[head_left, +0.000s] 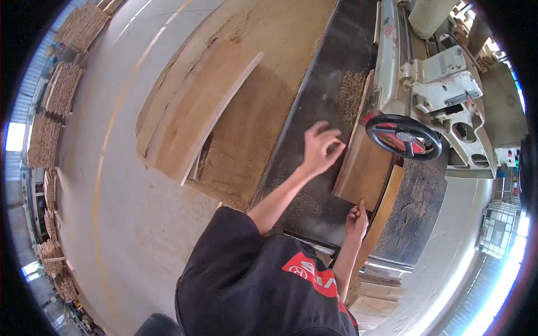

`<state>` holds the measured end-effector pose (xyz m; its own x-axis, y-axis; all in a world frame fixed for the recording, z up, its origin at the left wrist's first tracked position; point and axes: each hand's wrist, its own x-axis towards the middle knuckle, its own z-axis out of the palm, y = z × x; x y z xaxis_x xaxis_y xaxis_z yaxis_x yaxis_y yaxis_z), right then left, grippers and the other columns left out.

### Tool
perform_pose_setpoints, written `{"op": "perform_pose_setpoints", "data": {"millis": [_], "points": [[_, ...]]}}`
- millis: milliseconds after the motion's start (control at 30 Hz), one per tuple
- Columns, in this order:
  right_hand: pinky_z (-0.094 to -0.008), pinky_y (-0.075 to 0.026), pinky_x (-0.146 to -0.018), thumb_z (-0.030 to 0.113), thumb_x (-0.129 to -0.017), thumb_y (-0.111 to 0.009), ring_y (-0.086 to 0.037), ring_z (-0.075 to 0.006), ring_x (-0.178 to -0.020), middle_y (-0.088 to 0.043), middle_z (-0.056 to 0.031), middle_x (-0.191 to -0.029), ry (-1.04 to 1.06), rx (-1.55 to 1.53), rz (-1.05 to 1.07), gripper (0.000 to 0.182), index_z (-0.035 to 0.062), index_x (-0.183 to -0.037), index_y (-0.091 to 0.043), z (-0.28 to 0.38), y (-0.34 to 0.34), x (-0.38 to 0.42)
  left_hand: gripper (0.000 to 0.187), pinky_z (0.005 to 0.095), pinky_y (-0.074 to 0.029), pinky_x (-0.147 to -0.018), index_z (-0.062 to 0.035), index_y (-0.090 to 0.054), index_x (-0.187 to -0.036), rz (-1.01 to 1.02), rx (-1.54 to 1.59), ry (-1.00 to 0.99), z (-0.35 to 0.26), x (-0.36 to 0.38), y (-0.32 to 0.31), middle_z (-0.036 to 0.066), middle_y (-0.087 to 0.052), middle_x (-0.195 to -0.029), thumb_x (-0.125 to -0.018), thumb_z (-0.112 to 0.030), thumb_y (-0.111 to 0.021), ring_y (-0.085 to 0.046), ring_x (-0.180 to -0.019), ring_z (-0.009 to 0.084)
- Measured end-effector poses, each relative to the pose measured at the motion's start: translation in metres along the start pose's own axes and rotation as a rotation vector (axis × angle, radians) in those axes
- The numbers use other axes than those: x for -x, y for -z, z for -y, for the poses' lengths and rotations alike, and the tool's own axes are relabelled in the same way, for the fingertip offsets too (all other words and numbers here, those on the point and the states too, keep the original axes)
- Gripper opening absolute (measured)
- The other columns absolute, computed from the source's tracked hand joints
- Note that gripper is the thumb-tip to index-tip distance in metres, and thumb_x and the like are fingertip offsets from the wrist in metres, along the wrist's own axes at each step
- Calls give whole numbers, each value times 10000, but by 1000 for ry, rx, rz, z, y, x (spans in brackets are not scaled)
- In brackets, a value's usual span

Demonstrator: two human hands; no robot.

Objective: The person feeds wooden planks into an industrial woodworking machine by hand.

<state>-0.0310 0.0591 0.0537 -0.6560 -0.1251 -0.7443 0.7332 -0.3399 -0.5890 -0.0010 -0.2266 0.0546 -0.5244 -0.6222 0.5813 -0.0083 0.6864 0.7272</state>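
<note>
A brown wooden board (pixel 364 172) lies on the dark machine table (pixel 305 131), against a wooden strip fence (pixel 382 210) and partly under the machine head. At the board's near end, my right hand (pixel 357 219) has its fingers pressed together on the edge. My left hand (pixel 322 148) hovers above the dark table, left of the board, with fingers curled but apart and slightly blurred. It holds nothing. A narrow strip of wood along the board's left side runs up beside the machine.
A black handwheel (pixel 403 137) sticks out from the pale machine (pixel 457 78) over the board. Sawdust (pixel 352 92) lies on the table. To the left, large wooden panels (pixel 199 106) rest on a dusty brown surface (pixel 255 145). Wood stacks (pixel 45 140) line the far left.
</note>
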Motion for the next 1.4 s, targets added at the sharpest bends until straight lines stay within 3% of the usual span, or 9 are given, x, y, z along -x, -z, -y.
{"op": "perform_pose_setpoints", "data": {"millis": [133,333,467,733,833,1067,1100,1267,1400], "points": [[-174,-497,-433,297,-1020,-747,-615,-59,-584,-559,33,-634,28,5,-6,307,120,-805,-618,9,-22,-22,217,597,-308,-1153,-179,-769,-912,-83,-330,-69,39,-46,115,90,-679,-1374,-778,-299,-891,-447,-1446,406],[-322,-583,-596,384,-1051,-685,-688,-191,-709,-571,-15,-685,231,15,-107,345,76,-900,-640,-2,-70,-43,1266,666,-64,-1277,-98,-507,-1572,-4,-992,482,95,-57,313,225,-338,-1699,-621,-880,-797,-121,-1620,429],[-338,-567,-625,358,-1058,-549,-701,-232,-698,-725,-145,-796,340,288,-46,374,3,-1044,-668,-31,-138,-20,1143,651,-176,-1250,-29,-561,-1499,-352,-920,719,168,-27,404,262,-443,-1620,-756,-888,-685,-254,-1580,426],[-346,-595,-743,426,-1057,-657,-754,-189,-901,-777,-130,-1001,14,988,1008,474,-22,-1211,-649,-222,-246,105,973,530,-359,-1179,2,-597,-1441,-276,-1039,769,108,-10,376,260,-616,-1431,-888,-797,-633,-542,-1366,426],[-382,-578,-737,435,-1034,-692,-750,-219,-867,-769,-157,-966,271,987,800,482,-31,-1150,-648,-295,-224,134,972,503,-398,-1160,62,-598,-1410,-346,-820,768,93,25,369,285,-639,-1375,-888,-754,-681,-557,-1337,442],[-440,-529,-698,387,-979,-753,-718,-351,-775,-695,-221,-812,638,1132,891,433,-31,-983,-638,-170,-233,129,952,505,-457,-1116,148,-566,-1394,-393,-501,835,35,33,333,345,-631,-1349,-909,-651,-744,-604,-1286,444],[-382,-516,-674,327,-1018,-707,-742,-211,-784,-741,-160,-829,655,1176,875,365,-30,-981,-638,-158,-229,131,947,497,-463,-1111,150,-564,-1396,-398,-476,812,29,36,325,339,-637,-1343,-915,-645,-742,-610,-1283,437],[-466,-509,-603,323,-969,-743,-659,-417,-627,-632,-184,-658,976,1108,835,393,18,-825,-542,-119,-178,184,893,455,-510,-1059,139,-589,-1366,-620,-141,871,6,75,308,298,-671,-1304,-934,-628,-736,-646,-1244,395],[-410,-520,-587,296,-842,-843,-662,-328,-583,-626,-141,-641,1407,1108,990,339,39,-853,-623,-78,-151,236,829,443,-562,-973,67,-635,-1317,-591,942,1116,-13,126,310,256,-690,-1267,-952,-677,-670,-680,-1169,354]]}}
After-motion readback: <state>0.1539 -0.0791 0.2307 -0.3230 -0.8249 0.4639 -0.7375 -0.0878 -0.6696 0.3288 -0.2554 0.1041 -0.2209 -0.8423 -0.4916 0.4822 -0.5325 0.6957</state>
